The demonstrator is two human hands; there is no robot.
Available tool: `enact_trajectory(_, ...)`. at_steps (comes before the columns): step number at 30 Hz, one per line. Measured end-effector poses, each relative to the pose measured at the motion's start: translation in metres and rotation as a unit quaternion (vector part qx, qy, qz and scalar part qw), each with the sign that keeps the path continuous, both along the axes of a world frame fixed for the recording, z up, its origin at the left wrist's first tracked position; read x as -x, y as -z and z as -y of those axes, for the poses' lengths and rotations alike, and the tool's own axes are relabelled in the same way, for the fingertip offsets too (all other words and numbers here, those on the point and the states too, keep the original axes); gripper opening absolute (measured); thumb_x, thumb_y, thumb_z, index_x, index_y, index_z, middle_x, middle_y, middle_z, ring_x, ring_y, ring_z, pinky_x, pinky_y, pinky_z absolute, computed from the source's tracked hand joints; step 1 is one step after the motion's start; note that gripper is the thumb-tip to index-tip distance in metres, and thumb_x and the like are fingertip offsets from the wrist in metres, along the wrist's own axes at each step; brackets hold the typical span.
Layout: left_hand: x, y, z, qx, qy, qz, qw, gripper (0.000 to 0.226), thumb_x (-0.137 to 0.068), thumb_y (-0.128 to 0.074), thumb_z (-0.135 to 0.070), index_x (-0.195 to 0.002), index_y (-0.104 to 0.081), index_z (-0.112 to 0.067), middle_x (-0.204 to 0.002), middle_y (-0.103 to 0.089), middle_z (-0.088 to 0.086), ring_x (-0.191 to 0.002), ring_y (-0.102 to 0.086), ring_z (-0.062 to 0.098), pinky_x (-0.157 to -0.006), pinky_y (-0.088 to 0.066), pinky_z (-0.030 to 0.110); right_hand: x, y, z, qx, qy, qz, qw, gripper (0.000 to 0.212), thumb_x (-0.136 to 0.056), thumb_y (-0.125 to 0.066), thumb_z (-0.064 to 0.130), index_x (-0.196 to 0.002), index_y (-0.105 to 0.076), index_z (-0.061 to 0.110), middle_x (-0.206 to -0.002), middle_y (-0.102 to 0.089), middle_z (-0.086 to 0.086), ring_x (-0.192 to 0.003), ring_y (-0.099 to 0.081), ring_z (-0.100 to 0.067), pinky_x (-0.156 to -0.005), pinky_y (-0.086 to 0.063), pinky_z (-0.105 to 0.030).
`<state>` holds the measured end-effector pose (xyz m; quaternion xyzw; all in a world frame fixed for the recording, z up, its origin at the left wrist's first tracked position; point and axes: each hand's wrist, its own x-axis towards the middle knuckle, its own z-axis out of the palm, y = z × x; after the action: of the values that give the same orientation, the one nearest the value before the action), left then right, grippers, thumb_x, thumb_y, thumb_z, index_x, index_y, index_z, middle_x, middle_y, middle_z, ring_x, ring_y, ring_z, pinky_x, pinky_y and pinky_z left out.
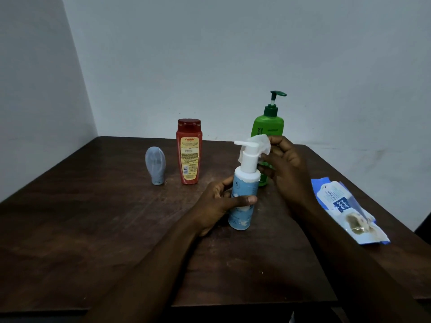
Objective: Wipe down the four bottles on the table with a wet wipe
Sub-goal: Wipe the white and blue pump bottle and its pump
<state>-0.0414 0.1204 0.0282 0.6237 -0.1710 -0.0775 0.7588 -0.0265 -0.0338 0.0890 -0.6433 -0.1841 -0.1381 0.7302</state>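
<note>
At the middle of the table (pixel 93 217), the left hand (pixel 219 201) grips the blue bottle (pixel 245 187) round its body, with the thumb laid across the front and a finger curled against the left side. The bottle leans a little, its white pump uppermost and the spout pointing left; whether its base touches the table I cannot tell. The right hand (pixel 283 166) is just beside the pump, on its right and higher than the left hand, and pinches the wipe (pixel 262 144) between thumb and fingertips. The wipe is bunched against the back and right side of the pump head, touching it. Behind the right hand stands the green bottle (pixel 268 125), upright, its lower part hidden by the hand and the blue bottle. Left of these, well apart from both hands, the red bottle (pixel 189 155) stands upright with its label toward the camera. Near it on the left, the grey bottle (pixel 155 164) stands on its cap. The pack (pixel 345 206) lies flat near the table's right edge, beside the right forearm
</note>
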Motion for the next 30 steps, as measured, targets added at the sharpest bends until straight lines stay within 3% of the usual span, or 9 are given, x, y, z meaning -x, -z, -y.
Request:
enact_trajectory(4,0.001,0.000,0.001,-0.003,0.003,0.003,1.000,0.052,-0.074,-0.076,-0.013,-0.123,-0.062,-0.023,-0.114,-0.074,-0.004,-0.111,-0.068,0.016,-0.095,-0.054,0.033,-0.007,-0.014,-0.006,-0.062,-0.104,-0.063,0.991,0.026,-0.096,-0.047,0.003,-0.120,-0.057,0.003,-0.103,-0.071,-0.011,-0.097,-0.066,-0.031,-0.090,-0.053,-0.047)
enact_trajectory(6,0.001,0.000,0.002,-0.006,0.002,0.009,1.000,0.050,-0.077,-0.075,-0.010,-0.124,-0.062,-0.022,-0.116,-0.073,-0.003,-0.113,-0.067,0.018,-0.097,-0.054,0.035,-0.008,-0.024,-0.008,-0.062,-0.150,-0.088,0.983,0.026,-0.092,-0.044,0.007,-0.113,-0.057,0.001,-0.089,-0.070,-0.014,-0.082,-0.067,-0.034,-0.084,-0.053,-0.051)
enact_trajectory(8,0.001,0.000,0.002,-0.013,0.005,0.015,1.000,0.048,-0.082,-0.073,-0.004,-0.125,-0.062,-0.021,-0.118,-0.073,-0.003,-0.114,-0.067,0.017,-0.097,-0.054,0.035,-0.008,-0.031,-0.012,-0.071,-0.194,-0.130,0.970,0.026,-0.094,-0.033,0.005,-0.105,-0.056,0.006,-0.071,-0.066,-0.008,-0.062,-0.065,-0.026,-0.083,-0.051,-0.051)
enact_trajectory(11,0.001,0.001,0.003,-0.014,0.008,0.013,1.000,0.045,-0.085,-0.070,0.000,-0.123,-0.062,-0.022,-0.114,-0.074,-0.005,-0.110,-0.069,0.015,-0.092,-0.055,0.030,-0.009,-0.033,-0.016,-0.103,-0.219,-0.173,0.955,0.028,-0.094,-0.027,0.004,-0.106,-0.053,0.008,-0.060,-0.063,-0.004,-0.050,-0.060,-0.019,-0.086,-0.048,-0.046)
enact_trajectory(14,0.000,0.000,0.002,-0.017,0.002,0.018,1.000,0.047,-0.084,-0.071,-0.002,-0.126,-0.061,-0.020,-0.115,-0.074,-0.004,-0.110,-0.068,0.016,-0.093,-0.055,0.031,-0.009,-0.030,-0.016,-0.148,-0.218,-0.187,0.947,0.025,-0.096,-0.030,0.007,-0.106,-0.052,0.011,-0.065,-0.067,-0.003,-0.054,-0.064,-0.018,-0.080,-0.052,-0.040)
enact_trajectory(17,0.000,0.000,0.003,-0.017,0.003,0.021,1.000,0.050,-0.082,-0.073,-0.006,-0.129,-0.060,-0.018,-0.118,-0.073,-0.002,-0.112,-0.068,0.018,-0.094,-0.055,0.032,-0.010,-0.024,-0.014,-0.177,-0.202,-0.194,0.944,0.019,-0.096,-0.037,0.012,-0.108,-0.052,0.012,-0.077,-0.072,-0.005,-0.069,-0.071,-0.025,-0.064,-0.059,-0.033)
enact_trajectory(21,0.000,0.000,0.002,-0.012,0.005,0.014,1.000,0.052,-0.083,-0.073,-0.006,-0.132,-0.059,-0.015,-0.123,-0.071,0.003,-0.115,-0.067,0.020,-0.097,-0.054,0.036,-0.008,-0.015,-0.016,-0.213,-0.160,-0.143,0.953,0.018,-0.097,-0.039,0.009,-0.106,-0.055,0.009,-0.084,-0.072,-0.008,-0.077,-0.072,-0.030,-0.069,-0.061,-0.037)
enact_trajectory(27,0.000,0.001,0.000,-0.013,0.006,0.013,1.000,0.053,-0.086,-0.071,-0.002,-0.135,-0.057,-0.013,-0.126,-0.069,0.004,-0.118,-0.066,0.020,-0.100,-0.053,0.038,-0.002,-0.006,-0.022,-0.263,-0.095,-0.044,0.959,0.024,-0.089,-0.045,-0.006,-0.097,-0.061,0.011,-0.086,-0.068,-0.008,-0.075,-0.067,-0.024,-0.074,-0.059,-0.044)
enact_trajectory(30,0.000,0.000,-0.001,-0.008,0.004,0.010,1.000,0.049,-0.086,-0.070,-0.001,-0.131,-0.059,-0.015,-0.121,-0.071,0.004,-0.114,-0.067,0.021,-0.096,-0.055,0.035,0.000,-0.004,-0.018,-0.271,-0.079,-0.024,0.959,0.026,-0.085,-0.053,-0.004,-0.102,-0.064,0.012,-0.095,-0.068,-0.008,-0.082,-0.067,-0.019,-0.068,-0.059,-0.036)
